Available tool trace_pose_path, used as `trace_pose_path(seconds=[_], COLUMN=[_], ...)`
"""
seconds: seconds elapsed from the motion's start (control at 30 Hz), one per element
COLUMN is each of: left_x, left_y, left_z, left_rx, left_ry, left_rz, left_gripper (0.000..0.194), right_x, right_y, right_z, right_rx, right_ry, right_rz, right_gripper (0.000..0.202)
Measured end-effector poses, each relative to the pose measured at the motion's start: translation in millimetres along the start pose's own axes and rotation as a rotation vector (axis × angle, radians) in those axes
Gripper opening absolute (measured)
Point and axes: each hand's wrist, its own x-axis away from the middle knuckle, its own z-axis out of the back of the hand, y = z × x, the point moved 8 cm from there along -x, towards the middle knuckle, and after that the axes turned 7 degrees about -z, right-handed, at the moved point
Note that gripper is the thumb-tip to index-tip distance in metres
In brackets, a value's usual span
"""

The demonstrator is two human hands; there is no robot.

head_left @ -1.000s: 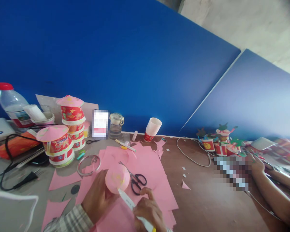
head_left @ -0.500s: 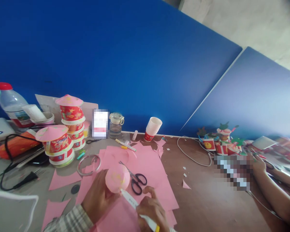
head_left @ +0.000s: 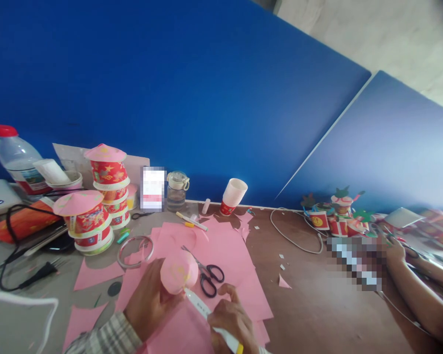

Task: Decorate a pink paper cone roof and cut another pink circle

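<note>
A small pink paper cone (head_left: 179, 270) with yellow marks is gripped at its left and lower side by my left hand (head_left: 149, 300). In my right hand (head_left: 232, 318) is a white marker (head_left: 199, 306) with a yellow end, its tip touching the cone's lower edge. Black-handled scissors (head_left: 209, 279) lie partly open on pink paper sheets (head_left: 231, 250), just right of the cone. A clear tape roll (head_left: 118, 253) rests left of the sheets. Two towers of red cups (head_left: 92, 223) with pink cone roofs stand at the left.
Stacked paper cups (head_left: 234, 194), a glass jar (head_left: 176, 192) and markers (head_left: 192, 221) are at the back. A red-capped bottle (head_left: 20, 160) and black cable (head_left: 35, 278) are at the left. Another person's arms (head_left: 421, 295) reach in at the right, near decorated cups (head_left: 319, 220).
</note>
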Motion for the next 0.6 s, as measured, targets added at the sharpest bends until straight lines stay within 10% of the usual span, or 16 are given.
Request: trace_pose_path(seconds=[0.6], left_x=[2.3], left_y=[2.0], left_z=[1.3], left_rx=[0.004], left_ry=[0.022], left_rz=[-0.036], left_gripper=[0.052], right_x=[-4.2], right_y=[-8.0], right_z=[-7.2], right_rx=[-0.007], right_ry=[-0.041], right_rz=[0.051], right_gripper=[0.017])
